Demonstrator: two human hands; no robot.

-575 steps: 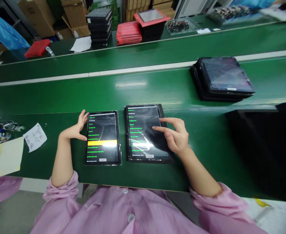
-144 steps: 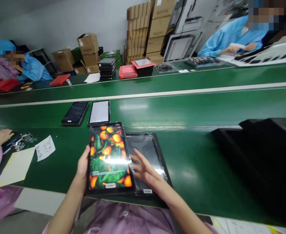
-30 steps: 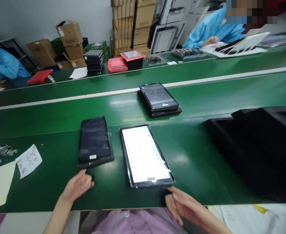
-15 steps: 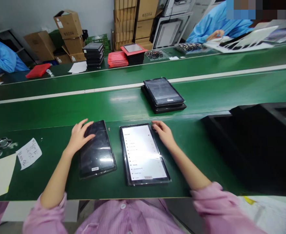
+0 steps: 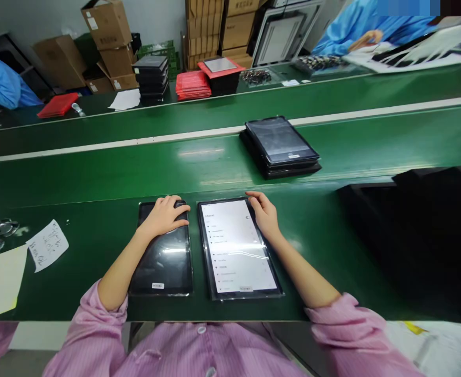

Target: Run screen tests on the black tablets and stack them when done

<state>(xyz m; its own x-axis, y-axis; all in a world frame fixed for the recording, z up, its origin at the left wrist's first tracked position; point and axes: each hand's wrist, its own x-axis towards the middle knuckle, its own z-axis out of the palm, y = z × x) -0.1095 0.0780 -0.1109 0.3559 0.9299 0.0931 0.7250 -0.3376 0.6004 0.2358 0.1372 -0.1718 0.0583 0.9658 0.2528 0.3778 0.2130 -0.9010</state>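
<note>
So the green table (image 5: 325,251) has 2 tablets side by side near its front edge. The lit tablet (image 5: 238,251) shows a white list screen, the right hand (image 5: 265,213) lying open along its top right edge. The dark tablet (image 5: 163,262) has the left hand (image 5: 165,214) curled loosely over its top end. Looks like a wake-up step; next probably needs a firm press on that edge.

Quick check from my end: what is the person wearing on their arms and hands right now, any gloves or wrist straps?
No gloves: the left hand and right hand are bare, with no ring, watch or strap visible. Both arms wear pink finely striped sleeves pushed up near the elbows, forearms bare. The matching pink smock shows buttons at the front.
</note>
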